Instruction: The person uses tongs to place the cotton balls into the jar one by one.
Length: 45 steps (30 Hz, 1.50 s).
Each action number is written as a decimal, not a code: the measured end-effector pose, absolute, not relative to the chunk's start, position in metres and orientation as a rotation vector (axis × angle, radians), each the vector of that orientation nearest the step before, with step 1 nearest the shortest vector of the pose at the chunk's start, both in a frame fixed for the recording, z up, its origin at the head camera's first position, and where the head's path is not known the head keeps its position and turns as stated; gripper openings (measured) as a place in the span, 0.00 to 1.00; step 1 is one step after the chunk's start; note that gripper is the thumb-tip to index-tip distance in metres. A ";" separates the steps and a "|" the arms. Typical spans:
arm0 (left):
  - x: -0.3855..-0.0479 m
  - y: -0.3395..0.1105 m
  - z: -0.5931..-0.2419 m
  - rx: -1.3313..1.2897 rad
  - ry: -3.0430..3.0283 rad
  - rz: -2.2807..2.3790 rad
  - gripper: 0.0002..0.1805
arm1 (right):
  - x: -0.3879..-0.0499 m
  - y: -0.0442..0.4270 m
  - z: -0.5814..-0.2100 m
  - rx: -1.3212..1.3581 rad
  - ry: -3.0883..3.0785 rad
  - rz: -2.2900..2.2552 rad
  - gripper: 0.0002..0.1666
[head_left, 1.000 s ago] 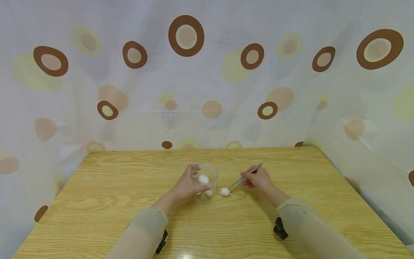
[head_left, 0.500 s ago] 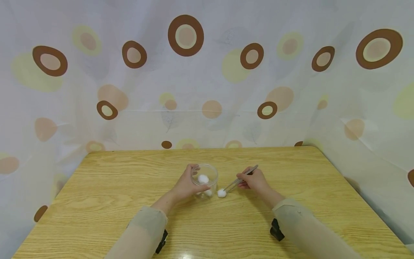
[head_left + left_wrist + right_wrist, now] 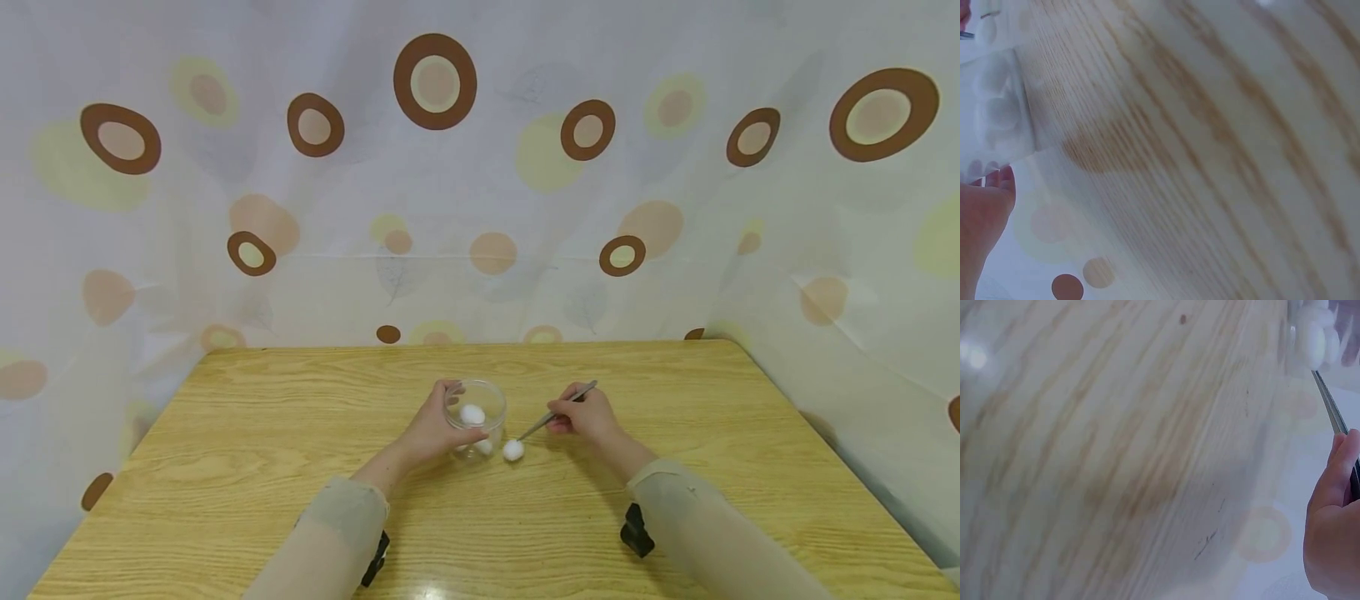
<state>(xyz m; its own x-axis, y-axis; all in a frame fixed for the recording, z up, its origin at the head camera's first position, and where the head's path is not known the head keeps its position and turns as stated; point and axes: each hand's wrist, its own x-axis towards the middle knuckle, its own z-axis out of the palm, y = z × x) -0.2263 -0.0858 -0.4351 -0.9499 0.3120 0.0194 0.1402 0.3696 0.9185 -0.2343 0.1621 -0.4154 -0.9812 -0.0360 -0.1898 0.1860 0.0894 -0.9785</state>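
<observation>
My left hand (image 3: 431,431) holds a clear round jar (image 3: 493,435) upright on the table, fingers behind it and thumb across the front. Inside the jar lie white cotton balls (image 3: 472,414); the left wrist view shows them blurred through the wall (image 3: 1000,112). Just right of the jar, a loose cotton ball (image 3: 513,450) sits on the tabletop. Metal tweezers (image 3: 542,424) slant down to it, pinched in my right hand (image 3: 592,417). Their tips meet the top of this ball; whether they grip it cannot be told. In the right wrist view, the tweezers (image 3: 1330,403) are partly cut off.
The wood-grain table (image 3: 262,467) reaches back to a patterned curtain (image 3: 322,208), which also hangs along both sides. Dark devices (image 3: 637,531) are strapped at both wrists, over light sleeves.
My right hand has shifted left, and the loose cotton ball has moved slightly left, closer to the jar. The tweezer arms look closer together than before. The left hand and jar stay put.
</observation>
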 end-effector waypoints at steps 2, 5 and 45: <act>-0.226 -0.086 -0.435 0.415 2.465 1.629 0.48 | -0.235 0.165 -0.415 0.154 2.166 -2.039 0.07; -0.226 -0.086 -0.434 0.419 2.461 1.631 0.48 | -0.235 0.170 -0.414 0.157 2.136 -2.076 0.07; -0.220 -0.068 -0.432 0.542 2.416 1.563 0.47 | -0.246 0.192 -0.349 0.328 1.824 -2.355 0.13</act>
<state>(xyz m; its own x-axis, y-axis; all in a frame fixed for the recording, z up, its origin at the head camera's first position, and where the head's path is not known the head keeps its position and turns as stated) -0.2195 -0.0676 -0.4322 -0.9096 0.4149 0.0205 0.1888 0.3690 0.9101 -0.2461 0.1924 -0.3486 -0.9657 0.0196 -0.2590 0.2459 -0.2523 -0.9359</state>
